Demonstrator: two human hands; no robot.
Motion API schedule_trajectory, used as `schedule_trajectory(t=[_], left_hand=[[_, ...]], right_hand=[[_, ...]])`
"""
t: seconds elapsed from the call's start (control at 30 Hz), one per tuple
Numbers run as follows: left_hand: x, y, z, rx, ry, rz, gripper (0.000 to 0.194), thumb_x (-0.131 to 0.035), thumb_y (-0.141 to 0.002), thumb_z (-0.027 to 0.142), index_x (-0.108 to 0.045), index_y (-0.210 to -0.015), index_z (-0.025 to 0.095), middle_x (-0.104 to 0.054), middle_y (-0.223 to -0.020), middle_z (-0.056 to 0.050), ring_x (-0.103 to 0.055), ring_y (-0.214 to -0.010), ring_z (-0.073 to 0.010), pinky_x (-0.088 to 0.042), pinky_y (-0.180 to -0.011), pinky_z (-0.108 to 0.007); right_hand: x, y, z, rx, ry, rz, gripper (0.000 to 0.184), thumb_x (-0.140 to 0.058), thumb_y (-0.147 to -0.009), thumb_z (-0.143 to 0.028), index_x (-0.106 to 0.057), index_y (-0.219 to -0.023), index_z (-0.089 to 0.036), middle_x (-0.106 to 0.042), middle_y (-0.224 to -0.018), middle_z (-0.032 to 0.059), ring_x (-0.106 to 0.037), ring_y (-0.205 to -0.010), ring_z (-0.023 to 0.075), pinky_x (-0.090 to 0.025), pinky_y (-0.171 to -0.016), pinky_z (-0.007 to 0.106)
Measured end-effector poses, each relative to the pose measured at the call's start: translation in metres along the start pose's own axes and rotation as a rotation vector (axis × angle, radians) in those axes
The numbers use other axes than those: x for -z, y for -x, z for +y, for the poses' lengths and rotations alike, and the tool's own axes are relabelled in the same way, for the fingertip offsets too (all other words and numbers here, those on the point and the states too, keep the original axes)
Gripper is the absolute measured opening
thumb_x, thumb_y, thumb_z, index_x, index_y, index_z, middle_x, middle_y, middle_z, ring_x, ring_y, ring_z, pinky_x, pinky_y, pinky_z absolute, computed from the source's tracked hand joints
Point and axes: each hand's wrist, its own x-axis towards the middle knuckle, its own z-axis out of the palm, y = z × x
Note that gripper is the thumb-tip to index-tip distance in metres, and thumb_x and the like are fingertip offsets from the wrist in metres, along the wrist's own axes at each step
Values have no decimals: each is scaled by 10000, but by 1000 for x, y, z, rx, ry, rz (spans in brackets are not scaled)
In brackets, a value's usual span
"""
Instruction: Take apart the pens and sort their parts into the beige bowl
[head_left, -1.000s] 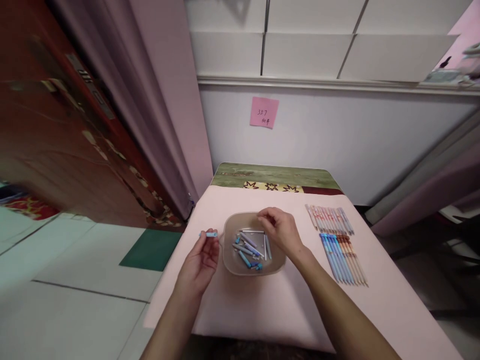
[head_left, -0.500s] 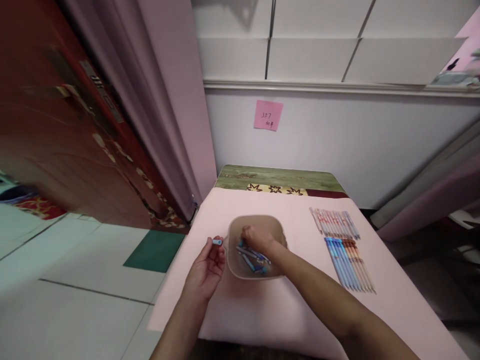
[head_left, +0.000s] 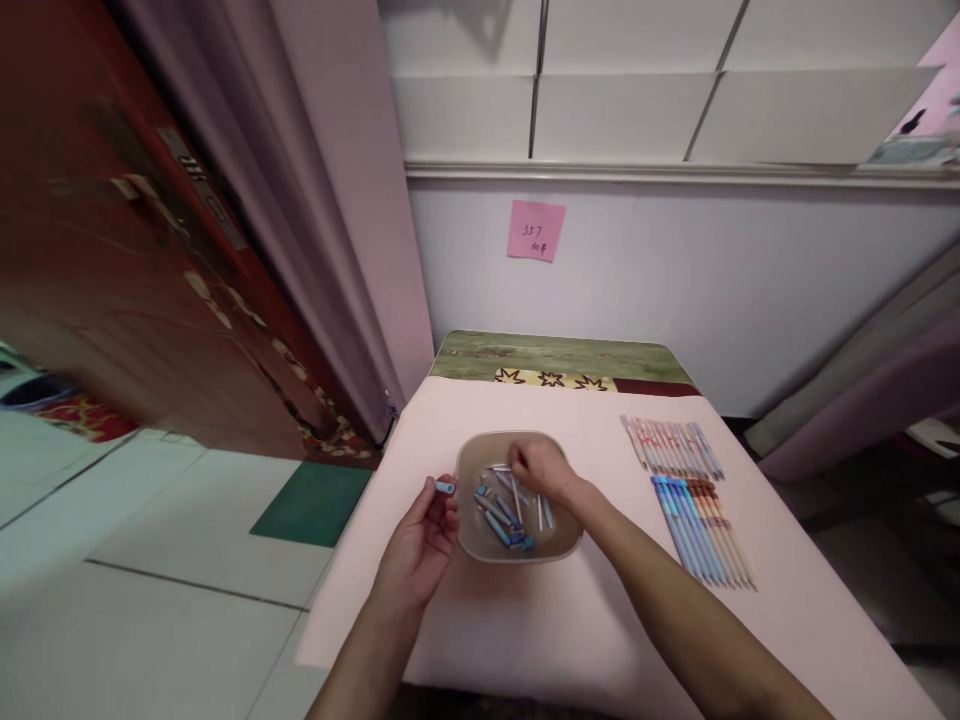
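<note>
At the near side of the counter [head_left: 637, 358], whose pink cloth [head_left: 510, 630] covers most of the top, the left hand [head_left: 417, 550] is palm up, pinching a short light-blue tube [head_left: 445, 488] between thumb and fingers just beside the left rim of a plastic tub [head_left: 568, 543]. The tube looks hollow, light and stiff, with a smooth wall that could slip or roll; a soft pinch at mid-length should do, leaving its open end free. Inside the tub lie loose pen parts [head_left: 495, 527], probably just as light, the thin pale sticks perhaps easy to bend and best taken near the middle. The right hand [head_left: 541, 468] reaches over them from the right, fingers bunched; whether it grips a stick, I cannot tell. To the right, blue pens [head_left: 686, 530] and brown pens [head_left: 718, 530] lie side by side; farther, a row of pale pens [head_left: 670, 448]. Beyond, a pink note [head_left: 536, 231] sticks to the wall [head_left: 637, 260].
</note>
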Motion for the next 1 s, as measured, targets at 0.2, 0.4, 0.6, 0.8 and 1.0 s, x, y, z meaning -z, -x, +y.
schedule_trajectory(t=[0.2, 0.4, 0.6, 0.8, 1.0], left_hand=[[-16, -8, -23, 45, -37, 7, 116, -511, -879, 99, -624, -853, 97, -694, -705, -55, -627, -521, -92, -522, -463, -163], [-28, -12, -38, 61, -85, -4, 126, -517, -876, 107, -631, -821, 101, -691, -673, -48, -620, -503, -92, -514, -452, -164], [-31, -12, -39, 50, -70, 0, 104, -531, -868, 104, -633, -844, 97, -697, -687, -53, -623, -501, -97, -522, -456, -173], [-38, -14, -45, 123, -32, -4, 104, -545, -863, 117, -633, -815, 89, -685, -637, -53, -626, -491, -105, -523, -454, -177], [-34, -15, -53, 138, -64, -55, 57, -597, -832, 129, -642, -825, 94, -691, -674, -48, -621, -503, -94, -513, -469, -167]], right_hand=[[13, 34, 17, -70, -273, 131, 132, -447, -784, -133, -569, -806, -177, -660, -637, -25, -613, -570, 91, -427, -542, 159], [16, 41, 12, -121, -596, 215, 52, -508, -759, -181, -560, -755, -180, -660, -623, -12, -622, -557, 116, -459, -534, 200], [25, 46, -3, -150, -1309, 133, 206, -697, -682, -285, -565, -783, -163, -637, -586, -38, -617, -522, 115, -484, -516, 213], [27, 70, -28, -136, -1392, 234, 209, -735, -700, -299, -640, -822, -159, -666, -629, -18, -622, -554, 100, -486, -547, 195], [24, 82, -42, -142, -1276, 285, 136, -713, -731, -285, -664, -794, -175, -688, -657, -1, -643, -597, 128, -507, -574, 220]])
